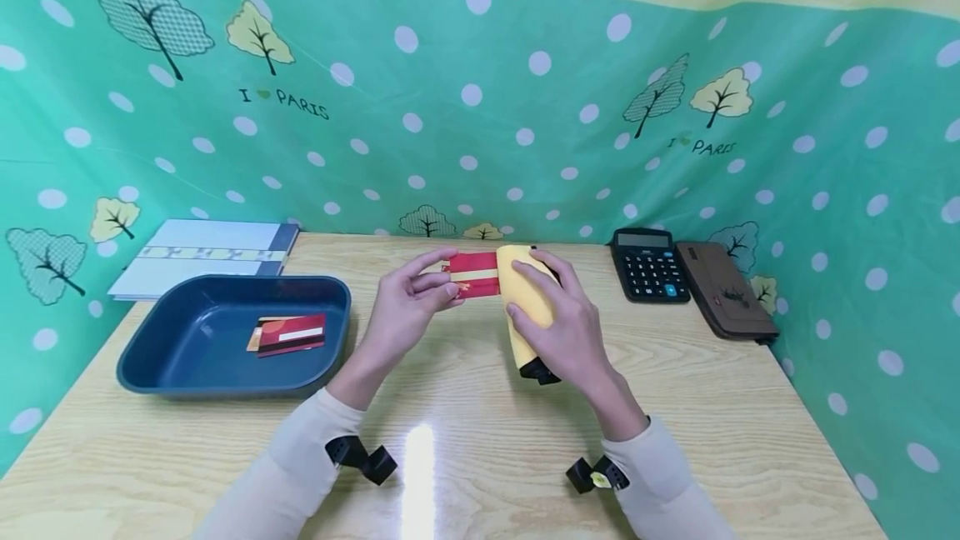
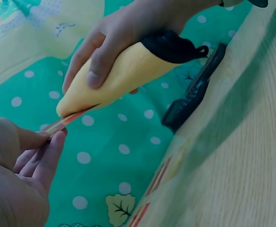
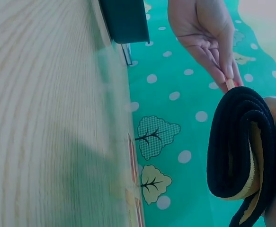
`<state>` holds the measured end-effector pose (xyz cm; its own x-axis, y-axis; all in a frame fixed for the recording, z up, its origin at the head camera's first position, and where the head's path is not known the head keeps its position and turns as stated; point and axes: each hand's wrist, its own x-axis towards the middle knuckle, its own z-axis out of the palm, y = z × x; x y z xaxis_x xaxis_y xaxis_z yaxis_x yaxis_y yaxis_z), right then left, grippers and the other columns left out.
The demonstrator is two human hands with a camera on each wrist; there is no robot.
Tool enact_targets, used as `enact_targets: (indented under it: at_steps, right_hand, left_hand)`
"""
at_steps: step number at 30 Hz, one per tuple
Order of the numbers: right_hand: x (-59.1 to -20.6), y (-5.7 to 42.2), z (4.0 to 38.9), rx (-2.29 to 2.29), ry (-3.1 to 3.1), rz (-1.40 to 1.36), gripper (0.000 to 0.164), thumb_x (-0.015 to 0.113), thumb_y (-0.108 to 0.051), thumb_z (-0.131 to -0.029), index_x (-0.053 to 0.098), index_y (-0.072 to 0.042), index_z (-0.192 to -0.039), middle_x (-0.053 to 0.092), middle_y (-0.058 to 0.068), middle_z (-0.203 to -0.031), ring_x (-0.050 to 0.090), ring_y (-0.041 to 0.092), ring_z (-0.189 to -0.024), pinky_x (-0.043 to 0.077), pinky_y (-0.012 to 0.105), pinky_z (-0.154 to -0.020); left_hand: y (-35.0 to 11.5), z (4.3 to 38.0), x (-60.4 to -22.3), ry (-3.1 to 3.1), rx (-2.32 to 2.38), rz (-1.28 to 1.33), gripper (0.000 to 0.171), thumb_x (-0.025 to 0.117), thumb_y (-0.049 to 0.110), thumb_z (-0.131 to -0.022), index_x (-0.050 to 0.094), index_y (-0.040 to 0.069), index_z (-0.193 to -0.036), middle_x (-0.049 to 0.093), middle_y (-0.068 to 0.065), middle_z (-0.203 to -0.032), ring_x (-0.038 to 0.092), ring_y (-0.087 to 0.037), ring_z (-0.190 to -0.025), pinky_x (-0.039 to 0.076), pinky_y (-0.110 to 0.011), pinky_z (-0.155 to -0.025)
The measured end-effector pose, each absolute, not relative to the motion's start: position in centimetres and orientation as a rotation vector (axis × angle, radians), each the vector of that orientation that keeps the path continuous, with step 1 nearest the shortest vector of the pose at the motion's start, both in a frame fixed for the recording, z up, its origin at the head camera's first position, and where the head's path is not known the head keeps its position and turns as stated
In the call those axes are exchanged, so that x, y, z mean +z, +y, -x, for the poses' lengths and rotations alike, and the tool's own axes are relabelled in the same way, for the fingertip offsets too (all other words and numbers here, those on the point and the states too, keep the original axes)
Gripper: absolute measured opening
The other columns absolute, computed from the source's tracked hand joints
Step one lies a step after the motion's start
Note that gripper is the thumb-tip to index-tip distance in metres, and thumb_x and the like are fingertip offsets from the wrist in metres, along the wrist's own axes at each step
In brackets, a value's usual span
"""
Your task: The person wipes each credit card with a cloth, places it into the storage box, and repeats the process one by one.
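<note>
In the head view my left hand pinches the left end of a red card with a pale stripe across it. My right hand grips a folded yellow cloth with black edging. The card's right end is hidden at the cloth; the left wrist view has the card running into a fold of the yellow cloth. Several layers of the cloth's black edge show in the right wrist view. Both hands are raised over the table's middle.
A dark blue basin stands at the left, with a few cards lying in it. Behind it is a white folder or book. A black calculator and a brown zipped pouch lie at the back right, before a green dotted curtain.
</note>
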<state>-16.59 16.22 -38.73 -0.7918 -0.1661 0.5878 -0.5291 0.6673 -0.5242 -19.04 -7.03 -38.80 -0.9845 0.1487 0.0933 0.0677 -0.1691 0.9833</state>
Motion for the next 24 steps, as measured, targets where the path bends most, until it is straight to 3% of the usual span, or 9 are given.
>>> enact_targets:
  at_steps: [10, 18, 24]
  right_hand:
    - [-39.0, 15.4, 16.0, 0.948, -2.379, -0.584, 0.053, 0.083, -0.02, -0.086, 0.067, -0.023, -0.137, 0.054, 0.004, -0.15, 0.067, 0.026, -0.113, 0.053, 0.03, -0.066]
    - [-38.8, 14.8, 15.6, 0.924, -2.365, -0.63, 0.054, 0.083, -0.02, -0.086, 0.067, -0.023, -0.137, 0.053, 0.004, -0.151, 0.067, 0.022, -0.097, 0.048, 0.023, -0.061]
    - [-38.7, 14.2, 15.2, 0.907, -2.378, -0.663, 0.054, 0.083, -0.021, -0.086, 0.067, -0.022, -0.137, 0.053, 0.005, -0.152, 0.062, 0.015, -0.078, 0.042, 0.018, -0.056]
  left_hand:
    - [-6.3, 18.5, -39.0, 1.934, 2.359, -0.278, 0.049, 0.065, -0.009, -0.096, 0.061, 0.007, -0.142, 0.074, -0.023, -0.11, 0.078, -0.014, -0.092, 0.065, -0.035, -0.089]
    - [-6.0, 18.3, -39.2, 1.942, 2.349, -0.334, 0.049, 0.065, -0.009, -0.096, 0.061, 0.007, -0.142, 0.072, -0.03, -0.115, 0.078, -0.016, -0.098, 0.065, -0.035, -0.09]
    - [-5.8, 18.1, -39.1, 1.935, 2.344, -0.343, 0.049, 0.064, -0.009, -0.097, 0.06, 0.008, -0.142, 0.072, -0.028, -0.117, 0.078, -0.015, -0.097, 0.065, -0.034, -0.091]
